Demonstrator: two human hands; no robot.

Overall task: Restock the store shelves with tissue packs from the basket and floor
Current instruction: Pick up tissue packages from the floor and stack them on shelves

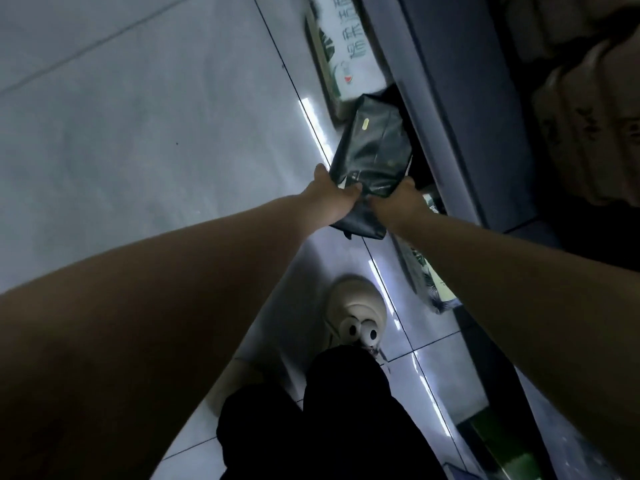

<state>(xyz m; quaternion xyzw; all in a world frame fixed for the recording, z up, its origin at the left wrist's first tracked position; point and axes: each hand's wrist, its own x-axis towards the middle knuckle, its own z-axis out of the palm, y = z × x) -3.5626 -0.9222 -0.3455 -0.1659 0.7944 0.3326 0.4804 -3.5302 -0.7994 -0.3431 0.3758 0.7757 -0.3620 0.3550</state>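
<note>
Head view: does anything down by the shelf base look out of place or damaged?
Yes: a white green-printed pack and a second printed pack lie askew on the floor along the shelf base, not shelved. The dark pack held in the left hand and right hand looks intact; no spill visible.

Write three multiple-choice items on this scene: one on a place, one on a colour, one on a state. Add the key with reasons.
1. The white pack lies:
A. on the floor, beyond the black pack
B. on a chair
C. in a drawer

2. The shoe is:
A. red
B. cream
C. blue

3. The left hand and right hand:
A. both hang free
B. both press on the floor
C. both grip the black pack

Key:
1 A: it rests on the tiles, farther off than the black pack.
2 B: its toe is pale cream.
3 C: both hands clasp the pack's near end.
</note>
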